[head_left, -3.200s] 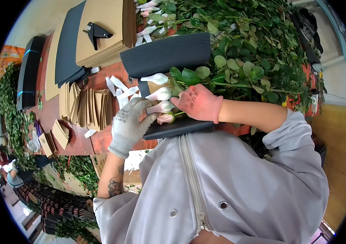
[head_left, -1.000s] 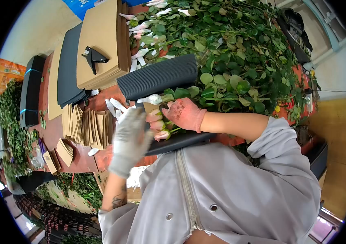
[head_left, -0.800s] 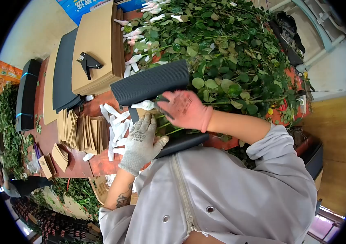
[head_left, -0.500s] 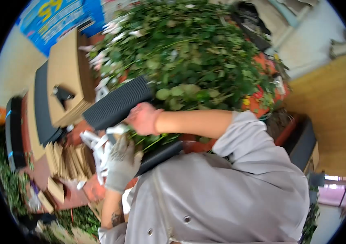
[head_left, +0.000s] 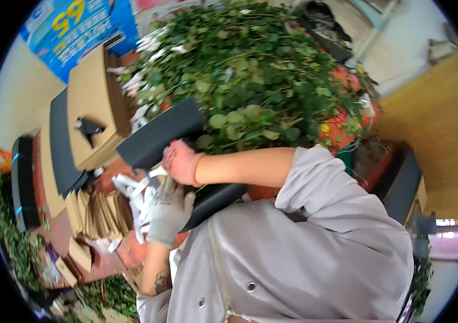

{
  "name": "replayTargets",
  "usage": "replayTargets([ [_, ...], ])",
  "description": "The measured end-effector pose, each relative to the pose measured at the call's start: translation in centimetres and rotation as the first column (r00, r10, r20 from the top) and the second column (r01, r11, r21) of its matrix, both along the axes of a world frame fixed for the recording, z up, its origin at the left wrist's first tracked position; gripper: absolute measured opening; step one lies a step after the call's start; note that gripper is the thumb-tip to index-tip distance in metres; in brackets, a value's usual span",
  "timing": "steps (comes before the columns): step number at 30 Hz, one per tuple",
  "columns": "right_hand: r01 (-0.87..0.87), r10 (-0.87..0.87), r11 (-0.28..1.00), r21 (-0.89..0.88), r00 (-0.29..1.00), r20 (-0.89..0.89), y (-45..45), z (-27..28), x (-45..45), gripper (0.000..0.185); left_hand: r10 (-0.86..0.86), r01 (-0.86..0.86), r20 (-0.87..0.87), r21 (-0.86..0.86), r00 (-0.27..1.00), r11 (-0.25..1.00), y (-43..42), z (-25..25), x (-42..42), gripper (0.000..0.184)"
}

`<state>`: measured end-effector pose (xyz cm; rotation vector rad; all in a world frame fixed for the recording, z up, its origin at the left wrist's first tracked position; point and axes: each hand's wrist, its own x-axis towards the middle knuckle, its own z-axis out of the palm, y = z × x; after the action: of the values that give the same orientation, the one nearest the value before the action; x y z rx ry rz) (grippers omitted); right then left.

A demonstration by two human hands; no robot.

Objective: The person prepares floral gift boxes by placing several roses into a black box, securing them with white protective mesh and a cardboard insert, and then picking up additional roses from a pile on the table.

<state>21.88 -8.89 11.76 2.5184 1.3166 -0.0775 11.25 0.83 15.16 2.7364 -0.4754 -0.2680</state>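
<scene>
My right hand (head_left: 182, 163), in a pink glove, is closed at the lower edge of a black corrugated sheet (head_left: 160, 134). My left hand (head_left: 167, 212), in a whitish-grey glove, is curled just below it, its fingertips close to a small white-wrapped flower head (head_left: 158, 171). What lies inside either hand is hidden. Another dark part (head_left: 215, 204), smooth and curved, lies against my front; whether it joins the corrugated sheet I cannot tell. Several white flower sleeves (head_left: 134, 196) lie left of my left hand.
A heap of leafy green rose stems (head_left: 239, 75) covers the far table, with pale wrapped heads at its left. Brown cardboard sheets (head_left: 91, 107) stand at left, a black stapler (head_left: 88, 130) on them. Folded cardboard pieces (head_left: 99, 212) lie nearer. A blue poster (head_left: 78, 32) hangs behind.
My right hand has moved down and left, closer to my left hand, covering green stems that showed between the dark parts. The view has shifted slightly.
</scene>
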Motion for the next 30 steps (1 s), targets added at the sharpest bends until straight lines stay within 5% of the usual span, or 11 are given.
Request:
replayTargets([
  [3, 0.04, -0.058, 0.996, 0.084, 0.973, 0.224, -2.6, 1.2, 0.1, 0.02, 0.044, -0.042, -0.047, 0.04, 0.998, 0.998, -0.1, -0.4, 0.0, 0.05],
  [6, 0.203, -0.182, 0.927, 0.316, 0.979, -0.094, -7.3, 12.0, -0.8, 0.022, -0.006, -0.001, 0.083, 0.09, 0.997, 0.996, 0.2, -1.3, -0.1, 0.047],
  [8, 0.07, -0.227, 0.709, 0.702, 0.965, 0.133, -12.0, 12.7, 1.0, 0.022, 0.002, -0.008, 0.08, 0.078, 0.997, 0.997, 0.1, -1.2, 0.0, 0.047],
  [11, 0.703, -0.383, 0.268, 0.659, 0.705, -0.597, -19.6, 23.4, -0.3, 0.039, 0.025, -0.029, 0.067, 0.061, 0.997, 0.998, 0.2, -1.1, -0.3, 0.047],
  [13, 0.374, -0.538, 0.09, 0.923, 0.798, -0.271, -26.1, 25.5, -0.2, 0.038, 0.032, -0.036, 0.061, 0.057, 0.998, 0.998, 0.2, -1.3, -0.3, 0.046],
  [19, 0.135, -0.708, -0.237, 0.962, 0.655, -0.266, -53.8, 37.0, 0.8, 0.032, 0.099, -0.098, -0.035, 0.041, 0.994, 0.994, 0.1, -1.1, -0.3, 0.052],
  [23, -0.037, -0.687, 0.178, 0.983, 0.71, 0.151, -42.2, 40.7, -1.6, 0.035, 0.103, -0.103, 0.014, -0.036, 0.995, 0.994, 0.2, -1.5, -0.4, 0.05],
  [24, 0.056, -0.53, 0.101, 0.993, 0.848, 0.006, -36.8, 39.7, -1.7, 0.033, 0.112, -0.109, 0.067, -0.041, 0.991, 0.993, 0.2, -1.9, -0.7, 0.05],
  [26, 0.129, -0.457, 0.412, 0.902, 0.885, 0.083, -28.2, 34.9, -1.8, 0.035, 0.097, -0.097, 0.015, -0.006, 0.995, 0.995, 0.3, -1.5, -0.3, 0.051],
  [28, -0.005, -0.219, 0.905, 0.425, 0.852, 0.476, -20.3, 27.7, -2.0, 0.04, 0.125, -0.125, -0.001, -0.009, 0.992, 0.992, 0.2, -1.2, -0.4, 0.051],
  [30, -0.168, 0.134, 0.986, 0.004, 0.802, 0.583, -13.6, 20.0, -1.3, 0.046, 0.126, -0.126, -0.007, -0.025, 0.992, 0.992, 0.1, -0.9, -0.3, 0.05],
])
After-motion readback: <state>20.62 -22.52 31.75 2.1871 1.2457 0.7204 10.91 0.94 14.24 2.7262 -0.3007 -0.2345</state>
